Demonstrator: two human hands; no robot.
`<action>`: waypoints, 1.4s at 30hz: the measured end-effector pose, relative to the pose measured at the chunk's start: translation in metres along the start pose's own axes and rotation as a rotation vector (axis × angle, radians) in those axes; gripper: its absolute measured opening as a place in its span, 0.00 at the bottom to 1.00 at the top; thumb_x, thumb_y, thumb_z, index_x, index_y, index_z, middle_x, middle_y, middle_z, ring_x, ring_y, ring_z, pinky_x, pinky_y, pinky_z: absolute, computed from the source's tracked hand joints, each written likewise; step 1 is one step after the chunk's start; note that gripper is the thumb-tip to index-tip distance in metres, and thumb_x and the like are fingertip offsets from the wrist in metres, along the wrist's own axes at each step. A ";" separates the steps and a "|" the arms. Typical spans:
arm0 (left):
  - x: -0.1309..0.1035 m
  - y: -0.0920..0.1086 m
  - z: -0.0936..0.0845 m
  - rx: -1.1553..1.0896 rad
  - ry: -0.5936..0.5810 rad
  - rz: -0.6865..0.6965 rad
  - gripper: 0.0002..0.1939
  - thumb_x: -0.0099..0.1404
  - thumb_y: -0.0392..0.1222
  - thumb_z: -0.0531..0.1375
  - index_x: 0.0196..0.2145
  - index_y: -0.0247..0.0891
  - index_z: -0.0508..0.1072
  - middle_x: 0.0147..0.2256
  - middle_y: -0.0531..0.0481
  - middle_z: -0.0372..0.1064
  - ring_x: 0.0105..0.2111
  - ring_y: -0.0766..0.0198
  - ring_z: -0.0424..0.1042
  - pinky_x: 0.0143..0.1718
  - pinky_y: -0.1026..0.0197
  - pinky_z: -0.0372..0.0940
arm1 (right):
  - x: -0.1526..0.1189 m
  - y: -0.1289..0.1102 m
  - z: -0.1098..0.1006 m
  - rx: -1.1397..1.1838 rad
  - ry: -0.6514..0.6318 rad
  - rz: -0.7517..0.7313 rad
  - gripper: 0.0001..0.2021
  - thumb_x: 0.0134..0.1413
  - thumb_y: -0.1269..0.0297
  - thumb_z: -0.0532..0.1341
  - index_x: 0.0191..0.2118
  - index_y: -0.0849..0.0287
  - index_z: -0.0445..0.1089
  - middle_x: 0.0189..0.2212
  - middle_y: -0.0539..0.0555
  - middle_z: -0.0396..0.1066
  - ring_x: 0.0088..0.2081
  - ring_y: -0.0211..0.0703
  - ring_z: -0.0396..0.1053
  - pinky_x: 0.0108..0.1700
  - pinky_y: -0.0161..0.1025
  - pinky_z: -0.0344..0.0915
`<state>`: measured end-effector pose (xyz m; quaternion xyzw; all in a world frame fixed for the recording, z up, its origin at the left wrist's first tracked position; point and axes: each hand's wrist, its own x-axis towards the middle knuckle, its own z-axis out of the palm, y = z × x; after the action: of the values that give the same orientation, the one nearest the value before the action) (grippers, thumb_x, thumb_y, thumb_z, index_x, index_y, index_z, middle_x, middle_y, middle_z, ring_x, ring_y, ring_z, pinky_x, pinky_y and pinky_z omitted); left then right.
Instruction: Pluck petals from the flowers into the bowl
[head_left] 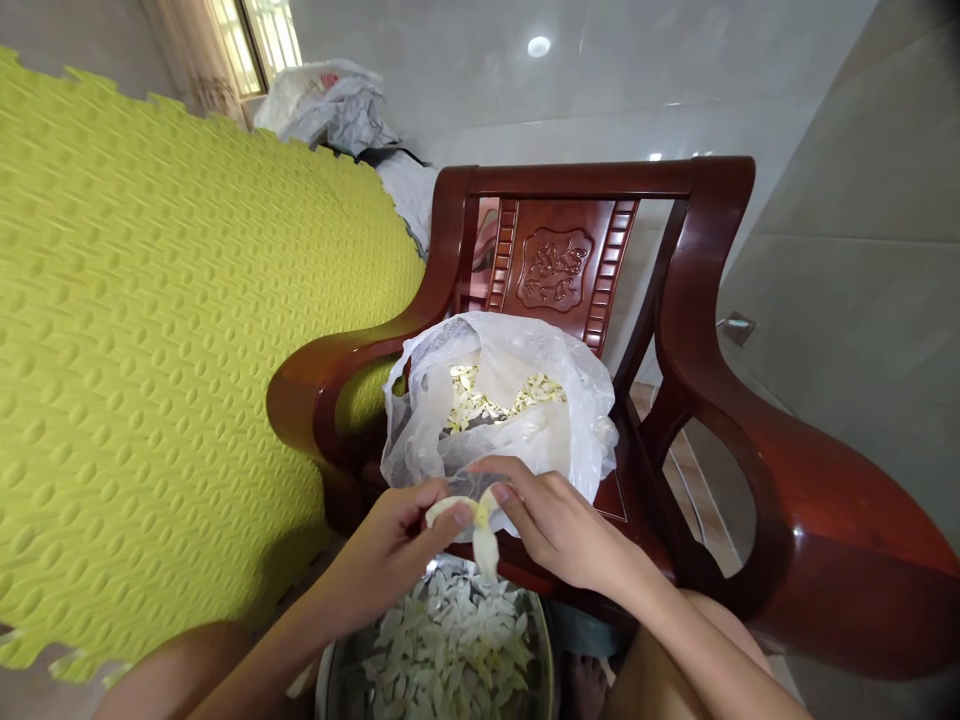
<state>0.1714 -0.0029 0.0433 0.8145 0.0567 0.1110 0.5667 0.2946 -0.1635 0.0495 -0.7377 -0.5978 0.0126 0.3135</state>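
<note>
A pale yellow-white flower (484, 540) with long petals is held between both hands, one petal hanging down. My left hand (401, 540) pinches a petal on the left side between thumb and fingers. On the right, my right hand (551, 520) pinches the flower with thumb and a finger, its index finger stretched out. Just beyond the hands, an open white plastic bag (525, 350) rests on the chair seat, with small yellowish pieces (540, 390) inside. Below the hands, many loose whitish petals (450, 640) lie in a round metal basin (551, 660).
A dark red wooden chair (607, 180) with broad curved armrests surrounds the bag. A yellow textured foam mat (150, 350) stands along the left. Behind it are white plastic bags (330, 100) near a window. The person's legs flank the basin.
</note>
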 end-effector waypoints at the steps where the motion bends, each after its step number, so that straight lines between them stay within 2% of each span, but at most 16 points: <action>1: -0.001 0.001 -0.001 0.049 0.025 0.028 0.21 0.66 0.54 0.51 0.21 0.40 0.54 0.20 0.58 0.47 0.21 0.70 0.48 0.21 0.66 0.48 | 0.000 0.000 0.000 0.000 -0.002 -0.002 0.17 0.69 0.65 0.43 0.58 0.54 0.59 0.43 0.56 0.73 0.37 0.45 0.72 0.42 0.41 0.67; 4: -0.004 0.002 -0.001 0.223 0.116 0.073 0.22 0.68 0.53 0.45 0.20 0.40 0.52 0.18 0.58 0.47 0.19 0.69 0.50 0.21 0.66 0.48 | 0.001 0.001 -0.002 0.000 -0.028 -0.003 0.17 0.68 0.66 0.45 0.58 0.54 0.59 0.39 0.55 0.74 0.35 0.44 0.72 0.39 0.40 0.66; 6: -0.005 -0.001 0.000 0.455 0.188 0.117 0.21 0.69 0.52 0.45 0.21 0.40 0.52 0.17 0.58 0.48 0.18 0.69 0.52 0.22 0.65 0.47 | 0.002 0.002 -0.003 -0.003 -0.053 0.012 0.17 0.68 0.67 0.45 0.58 0.54 0.59 0.36 0.54 0.74 0.33 0.44 0.72 0.39 0.39 0.66; 9: -0.003 -0.008 -0.001 0.858 0.284 0.176 0.21 0.69 0.52 0.48 0.22 0.39 0.58 0.15 0.58 0.51 0.16 0.68 0.55 0.22 0.63 0.43 | 0.003 0.003 -0.004 -0.014 -0.036 0.050 0.17 0.68 0.67 0.44 0.59 0.54 0.58 0.34 0.53 0.74 0.31 0.43 0.71 0.37 0.38 0.64; 12: 0.004 -0.014 -0.001 1.083 0.306 0.185 0.20 0.70 0.51 0.48 0.25 0.39 0.66 0.14 0.55 0.60 0.16 0.64 0.62 0.22 0.62 0.40 | 0.002 0.000 0.000 -0.083 -0.020 0.038 0.18 0.67 0.68 0.44 0.59 0.54 0.57 0.27 0.50 0.71 0.27 0.41 0.67 0.32 0.35 0.60; 15: 0.011 -0.021 0.007 1.153 0.254 0.168 0.17 0.71 0.45 0.48 0.30 0.38 0.70 0.17 0.51 0.68 0.17 0.61 0.67 0.21 0.62 0.40 | 0.004 -0.002 0.008 -0.216 -0.060 -0.058 0.21 0.61 0.75 0.45 0.57 0.55 0.58 0.18 0.45 0.61 0.19 0.38 0.57 0.24 0.33 0.49; 18: 0.013 -0.029 0.025 1.222 0.298 0.251 0.16 0.70 0.40 0.48 0.29 0.37 0.71 0.16 0.50 0.69 0.15 0.61 0.67 0.20 0.61 0.41 | 0.009 0.002 0.014 -0.311 -0.037 -0.083 0.23 0.53 0.79 0.47 0.54 0.57 0.61 0.16 0.44 0.56 0.17 0.37 0.51 0.23 0.34 0.42; 23: 0.002 -0.025 0.052 1.204 0.427 0.659 0.19 0.68 0.34 0.49 0.19 0.39 0.63 0.13 0.51 0.63 0.14 0.64 0.64 0.20 0.60 0.50 | 0.012 0.013 0.013 -0.226 0.001 -0.024 0.24 0.55 0.76 0.48 0.58 0.57 0.58 0.17 0.43 0.56 0.18 0.36 0.51 0.24 0.32 0.47; 26: -0.010 -0.013 0.049 1.040 0.408 0.745 0.19 0.67 0.31 0.47 0.19 0.40 0.59 0.14 0.53 0.60 0.14 0.66 0.60 0.21 0.60 0.51 | 0.006 0.014 0.008 -0.047 0.023 -0.043 0.20 0.62 0.74 0.46 0.56 0.54 0.60 0.27 0.48 0.68 0.23 0.36 0.61 0.30 0.31 0.58; 28: -0.016 -0.008 0.040 0.920 0.399 0.713 0.18 0.68 0.31 0.47 0.20 0.41 0.56 0.14 0.55 0.57 0.14 0.67 0.58 0.20 0.61 0.50 | 0.000 0.014 0.005 0.071 0.075 -0.055 0.17 0.66 0.70 0.45 0.55 0.53 0.62 0.40 0.53 0.72 0.32 0.37 0.69 0.37 0.33 0.63; 30: -0.016 -0.008 0.031 0.826 0.419 0.592 0.18 0.69 0.32 0.47 0.21 0.41 0.55 0.14 0.57 0.55 0.13 0.69 0.57 0.20 0.63 0.49 | -0.005 0.014 0.004 0.119 0.128 -0.060 0.16 0.67 0.69 0.45 0.54 0.54 0.63 0.46 0.55 0.70 0.39 0.39 0.70 0.42 0.35 0.64; 33: -0.005 -0.018 0.023 0.814 0.415 0.387 0.17 0.70 0.37 0.48 0.22 0.40 0.56 0.13 0.59 0.54 0.12 0.70 0.58 0.19 0.64 0.47 | -0.007 0.011 0.004 0.002 0.078 -0.114 0.18 0.62 0.75 0.46 0.53 0.56 0.64 0.36 0.53 0.73 0.31 0.38 0.69 0.35 0.34 0.64; 35: 0.004 -0.025 0.024 0.918 0.380 0.375 0.15 0.69 0.38 0.49 0.24 0.40 0.61 0.14 0.56 0.60 0.13 0.67 0.62 0.19 0.63 0.47 | -0.005 0.009 0.005 -0.129 -0.011 -0.184 0.21 0.56 0.80 0.46 0.49 0.57 0.67 0.24 0.49 0.69 0.23 0.36 0.63 0.28 0.33 0.59; 37: 0.009 -0.028 0.030 1.015 0.359 0.422 0.14 0.69 0.38 0.48 0.25 0.39 0.63 0.15 0.54 0.64 0.14 0.64 0.64 0.20 0.62 0.46 | -0.002 0.010 0.004 -0.192 -0.042 -0.185 0.23 0.53 0.82 0.45 0.48 0.58 0.68 0.18 0.45 0.61 0.19 0.35 0.57 0.24 0.32 0.54; 39: 0.011 -0.027 0.036 1.015 0.358 0.434 0.16 0.69 0.39 0.47 0.23 0.39 0.62 0.15 0.53 0.63 0.15 0.64 0.63 0.21 0.61 0.46 | 0.001 0.017 0.002 -0.172 0.014 -0.086 0.22 0.57 0.79 0.46 0.54 0.58 0.63 0.17 0.44 0.60 0.18 0.35 0.58 0.24 0.31 0.55; 42: 0.011 -0.020 0.041 0.819 0.341 0.304 0.18 0.70 0.42 0.46 0.21 0.40 0.57 0.14 0.56 0.56 0.15 0.67 0.58 0.21 0.62 0.46 | 0.004 0.028 -0.002 -0.064 0.094 0.050 0.19 0.65 0.70 0.47 0.60 0.59 0.54 0.23 0.48 0.67 0.24 0.39 0.67 0.30 0.34 0.63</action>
<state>0.1927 -0.0309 0.0116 0.9402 0.0683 0.2934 0.1587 0.3209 -0.1637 0.0388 -0.7618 -0.5640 -0.0335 0.3169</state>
